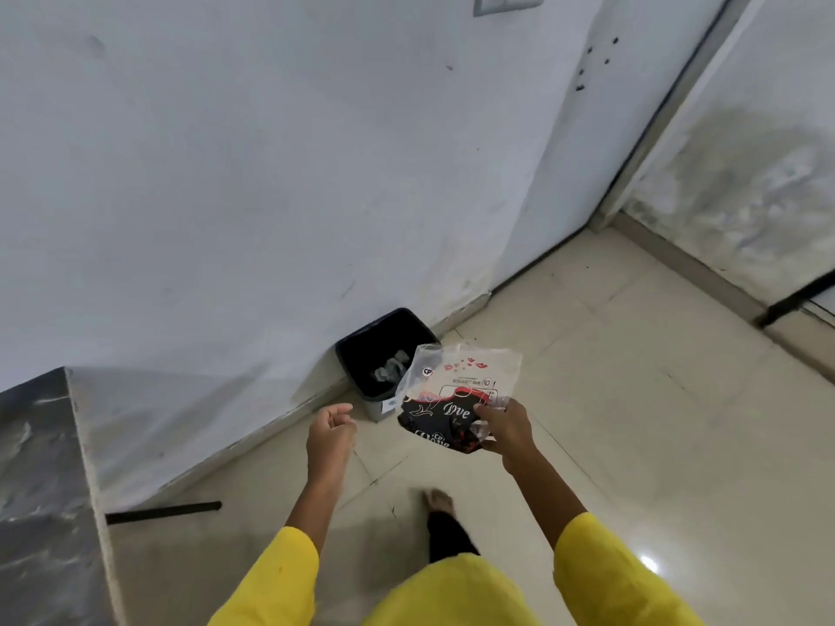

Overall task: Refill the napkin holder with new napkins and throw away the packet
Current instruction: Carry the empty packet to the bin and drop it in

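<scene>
Clear plastic packet, crumpled, pinched in right hand above floor, near black bin against wall; left hand loosely curled, holding nothing.

The dark bin stands open-topped against the far wall, with bare floor tiles free to its right and near side, while the grey marbled counter edge blocks the near left and some crumpled waste lies inside.
</scene>
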